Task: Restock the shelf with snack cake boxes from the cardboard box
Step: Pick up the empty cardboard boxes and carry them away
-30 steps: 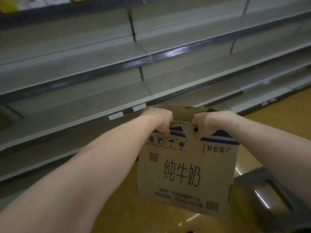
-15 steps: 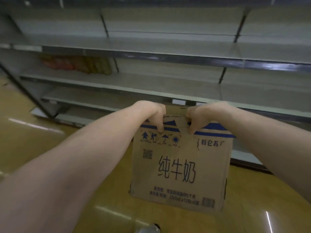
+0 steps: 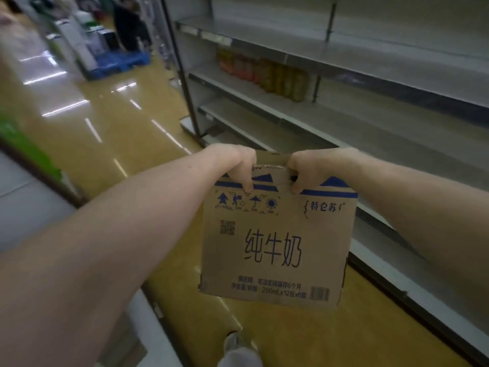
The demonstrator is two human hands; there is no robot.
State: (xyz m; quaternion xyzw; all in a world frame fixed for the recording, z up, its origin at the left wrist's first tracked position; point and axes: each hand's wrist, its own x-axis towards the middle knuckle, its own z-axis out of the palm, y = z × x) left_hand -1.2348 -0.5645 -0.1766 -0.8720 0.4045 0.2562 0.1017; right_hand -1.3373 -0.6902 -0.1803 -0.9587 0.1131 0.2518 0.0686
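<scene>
A single wide-angle view from the person's head looks forward and down along both outstretched forearms, close to the cardboard box [image 3: 275, 234] held at arm's length in the centre. It faces along a shop aisle, with the shelf [image 3: 344, 123] running away on the right and the shiny floor [image 3: 111, 123] receding to the upper left.

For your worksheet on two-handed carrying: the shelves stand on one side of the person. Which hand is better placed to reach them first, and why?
Probably the right hand. The shelves run along the person's right, so it is nearer. Both it and the left hand grip the cardboard box by its top edge, so the left must keep holding.
</scene>
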